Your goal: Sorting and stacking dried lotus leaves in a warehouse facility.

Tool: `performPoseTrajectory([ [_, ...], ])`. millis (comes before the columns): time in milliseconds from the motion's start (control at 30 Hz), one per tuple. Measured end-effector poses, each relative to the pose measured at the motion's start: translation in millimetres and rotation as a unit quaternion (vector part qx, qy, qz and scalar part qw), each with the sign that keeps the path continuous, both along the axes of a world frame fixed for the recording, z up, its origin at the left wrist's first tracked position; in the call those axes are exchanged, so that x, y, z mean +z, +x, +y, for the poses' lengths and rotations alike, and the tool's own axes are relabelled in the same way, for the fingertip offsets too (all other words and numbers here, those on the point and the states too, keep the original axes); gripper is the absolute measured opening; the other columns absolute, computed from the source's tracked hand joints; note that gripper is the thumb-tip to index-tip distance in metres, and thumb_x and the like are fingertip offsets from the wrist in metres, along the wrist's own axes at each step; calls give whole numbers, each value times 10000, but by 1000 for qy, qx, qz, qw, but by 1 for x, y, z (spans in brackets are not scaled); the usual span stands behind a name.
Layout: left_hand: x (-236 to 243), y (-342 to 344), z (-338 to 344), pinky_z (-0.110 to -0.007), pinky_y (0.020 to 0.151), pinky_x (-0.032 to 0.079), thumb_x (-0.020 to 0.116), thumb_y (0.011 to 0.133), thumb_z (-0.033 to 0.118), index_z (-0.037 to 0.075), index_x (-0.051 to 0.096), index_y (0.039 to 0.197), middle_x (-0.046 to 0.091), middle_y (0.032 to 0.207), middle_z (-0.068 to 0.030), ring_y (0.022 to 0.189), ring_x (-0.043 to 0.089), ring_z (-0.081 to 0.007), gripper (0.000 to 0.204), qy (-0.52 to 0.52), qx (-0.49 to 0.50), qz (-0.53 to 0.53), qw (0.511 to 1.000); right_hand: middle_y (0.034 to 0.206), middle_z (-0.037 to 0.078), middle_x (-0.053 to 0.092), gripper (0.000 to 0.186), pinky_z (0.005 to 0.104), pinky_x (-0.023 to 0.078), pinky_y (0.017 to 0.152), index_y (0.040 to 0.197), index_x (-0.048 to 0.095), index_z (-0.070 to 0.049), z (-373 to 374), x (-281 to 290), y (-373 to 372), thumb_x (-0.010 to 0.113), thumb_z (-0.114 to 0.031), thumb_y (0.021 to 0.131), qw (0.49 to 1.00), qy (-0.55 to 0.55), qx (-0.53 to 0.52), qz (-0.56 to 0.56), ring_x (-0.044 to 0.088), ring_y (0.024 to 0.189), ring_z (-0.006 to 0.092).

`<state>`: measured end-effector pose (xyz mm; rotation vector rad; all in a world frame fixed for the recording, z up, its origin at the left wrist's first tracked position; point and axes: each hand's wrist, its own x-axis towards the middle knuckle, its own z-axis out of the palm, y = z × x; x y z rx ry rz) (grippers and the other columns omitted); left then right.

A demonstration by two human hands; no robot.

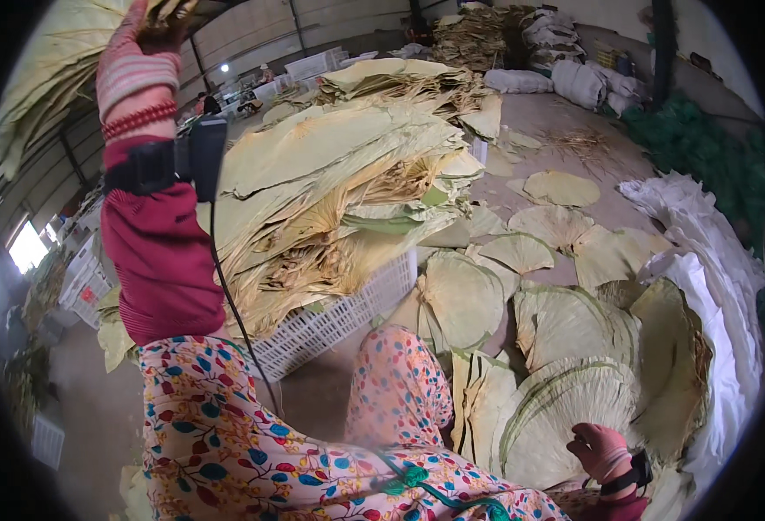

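Observation:
My left hand (139, 61) is raised high at the upper left, closed on a bundle of dried, fan-shaped pale leaves (48, 78) that runs out of view. Below it lies a big heap of folded dried leaves (313, 165) on a white plastic crate (335, 321). At the lower right my right hand (595, 451) is open, its fingers loosely bent and holding nothing visible, just over a fanned stack of pale green leaves (547, 399). More leaf stacks (461, 295) lie on the floor around my patterned-clothed knee (395, 382).
White sacks (600, 87) and a tall leaf pile (465, 39) stand at the back. Green netting-like material (717, 165) and white sheeting (704, 260) line the right. More white crates (83, 286) sit at the left. A co-worker (265, 74) is small in the background.

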<state>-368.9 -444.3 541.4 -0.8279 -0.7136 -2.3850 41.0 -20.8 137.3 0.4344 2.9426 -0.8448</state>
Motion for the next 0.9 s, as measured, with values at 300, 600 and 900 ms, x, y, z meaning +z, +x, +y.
performPoseTrajectory([
  [300,6,-48,-49,-421,739,543,678,735,44,13,590,940,617,920,-133,817,590,-284,225,-31,110,-101,988,785,134,631,301,351,483,652,904,616,-55,9,-23,-9,665,-235,668,998,20,-35,-46,614,730,297],
  [600,-77,-52,-8,-288,770,474,623,799,160,-14,603,986,630,923,-73,869,591,-175,256,-533,370,135,749,814,101,623,366,311,482,650,983,597,-57,41,2,-47,710,-227,679,993,13,-75,91,604,724,250],
  [900,-164,-113,26,-354,879,423,704,725,142,134,434,1216,508,1147,-19,1023,496,-187,560,-541,-8,184,821,1323,204,359,814,343,317,978,1356,162,4,30,127,-144,628,-353,792,814,-213,117,528,390,1210,284],
])
